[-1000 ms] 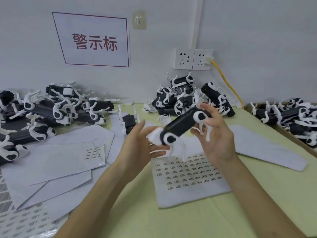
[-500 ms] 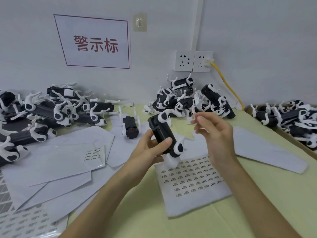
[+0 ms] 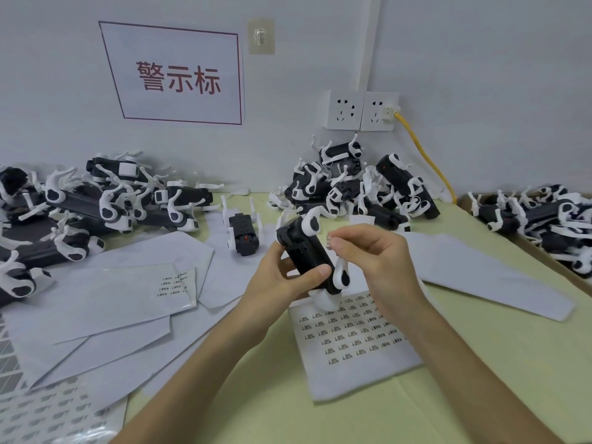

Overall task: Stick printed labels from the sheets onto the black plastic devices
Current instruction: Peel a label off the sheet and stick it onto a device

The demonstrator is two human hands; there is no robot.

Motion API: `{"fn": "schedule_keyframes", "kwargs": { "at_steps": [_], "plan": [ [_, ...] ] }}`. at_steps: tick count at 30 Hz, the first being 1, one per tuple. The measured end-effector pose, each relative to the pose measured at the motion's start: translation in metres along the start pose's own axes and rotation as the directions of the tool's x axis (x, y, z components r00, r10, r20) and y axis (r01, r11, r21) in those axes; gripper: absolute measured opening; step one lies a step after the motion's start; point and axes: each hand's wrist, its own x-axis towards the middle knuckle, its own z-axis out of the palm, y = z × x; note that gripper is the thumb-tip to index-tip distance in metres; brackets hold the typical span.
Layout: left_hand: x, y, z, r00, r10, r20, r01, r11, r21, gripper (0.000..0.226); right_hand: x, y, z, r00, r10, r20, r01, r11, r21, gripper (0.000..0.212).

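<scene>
Left fingers around blocky black device; right fingers tight on tiny label.

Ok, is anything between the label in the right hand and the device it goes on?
Nothing visible. The right hand pinches the label right beside the black device gripped by the left hand. The left thumb crosses its lower body, a white arm curls at its top; the face between looks bare.

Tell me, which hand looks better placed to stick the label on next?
Probably the right hand: it pinches a small label just beside the device, while the left hand grips that device.
</scene>
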Motion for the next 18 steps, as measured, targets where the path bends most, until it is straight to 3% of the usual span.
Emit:
{"fn": "schedule_keyframes", "kwargs": {
  "at_steps": [7, 13, 18],
  "plan": [
    [-0.0002, -0.0008, 0.0006, 1.000, 0.015, 0.003, -0.015, 1.000, 0.005, 0.067, -0.0004, -0.0014, 0.0008, 1.000, 0.018, -0.014, -0.018, 1.000, -0.011, 0.060],
    [0.0001, -0.0034, 0.0002, 0.999, 0.039, -0.012, -0.038, 0.999, 0.034, 0.052, -0.0023, -0.0025, 0.0021, 0.991, -0.132, 0.020, 0.133, 0.972, -0.194, 0.061],
    [-0.0003, -0.0050, 0.0024, 0.998, 0.070, -0.011, -0.069, 0.995, 0.072, 0.051, -0.0032, -0.0009, 0.0047, 0.982, -0.186, 0.024, 0.186, 0.951, -0.248, 0.057]
  ]
}}
